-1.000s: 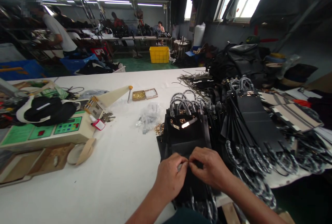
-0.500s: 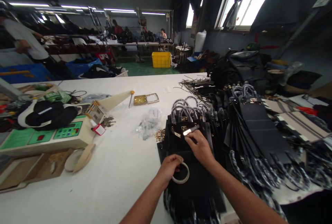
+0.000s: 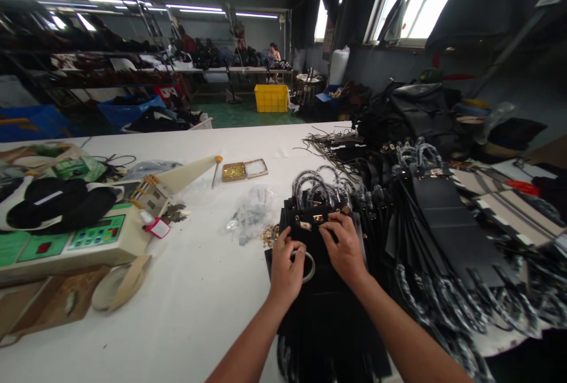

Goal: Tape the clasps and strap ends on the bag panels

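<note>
A black bag panel (image 3: pixel 330 306) with gold fittings lies on top of a stack at the near edge of the white table (image 3: pixel 199 312). My left hand (image 3: pixel 286 268) rests on the panel with a roll of clear tape (image 3: pixel 309 266) hooked on its fingers. My right hand (image 3: pixel 343 247) presses on the panel's upper part, fingertips closed at the gold clasp (image 3: pixel 318 218). Grey braided handles (image 3: pixel 316 185) stick up just beyond both hands.
More black panels with braided handles (image 3: pixel 443 229) cover the table's right side. At the left are a cream machine with green buttons (image 3: pixel 75 241), a black and white pad (image 3: pixel 53 203) and a tape roll (image 3: pixel 119 279). A tin of gold parts (image 3: pixel 245 169) and a plastic bag (image 3: pixel 252 211) lie mid-table.
Both hands moved from the panel's near end up to its clasp end. The left hand took up the tape roll and carried it along. The person at far left is out of view.
</note>
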A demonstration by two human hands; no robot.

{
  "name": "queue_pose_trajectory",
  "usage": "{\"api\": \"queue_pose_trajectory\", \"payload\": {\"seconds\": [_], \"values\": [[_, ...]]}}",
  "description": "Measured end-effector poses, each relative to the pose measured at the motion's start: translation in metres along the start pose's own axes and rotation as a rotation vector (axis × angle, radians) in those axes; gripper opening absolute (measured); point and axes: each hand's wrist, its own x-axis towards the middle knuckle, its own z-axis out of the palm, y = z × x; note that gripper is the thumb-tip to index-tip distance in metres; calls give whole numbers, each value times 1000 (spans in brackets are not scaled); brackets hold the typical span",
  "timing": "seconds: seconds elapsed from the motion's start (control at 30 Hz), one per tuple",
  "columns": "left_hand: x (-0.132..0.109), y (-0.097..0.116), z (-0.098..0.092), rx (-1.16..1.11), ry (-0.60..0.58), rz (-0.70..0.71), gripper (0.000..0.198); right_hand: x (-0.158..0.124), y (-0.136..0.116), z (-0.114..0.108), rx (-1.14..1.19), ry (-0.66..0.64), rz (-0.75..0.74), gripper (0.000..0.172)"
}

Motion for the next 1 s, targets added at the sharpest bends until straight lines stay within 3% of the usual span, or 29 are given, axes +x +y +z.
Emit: {"api": "queue_pose_trajectory", "payload": {"seconds": [0.23,0.43,0.73,0.9,1.0], "values": [[25,1,6,2,44,-7,20,16,2,-3,-7,-10,68,8],[22,3,11,-15,52,-4,23,21,-4,5,-50,3,97,10],[21,11,7,-20,30,-19,26,23,7,9,-74,40,131,13],[22,13,4,-56,24,-14,27,21,10,13,-57,80,124,24],[22,13,1,-84,13,-26,28,19,8,15,-55,86,102,17]]}}
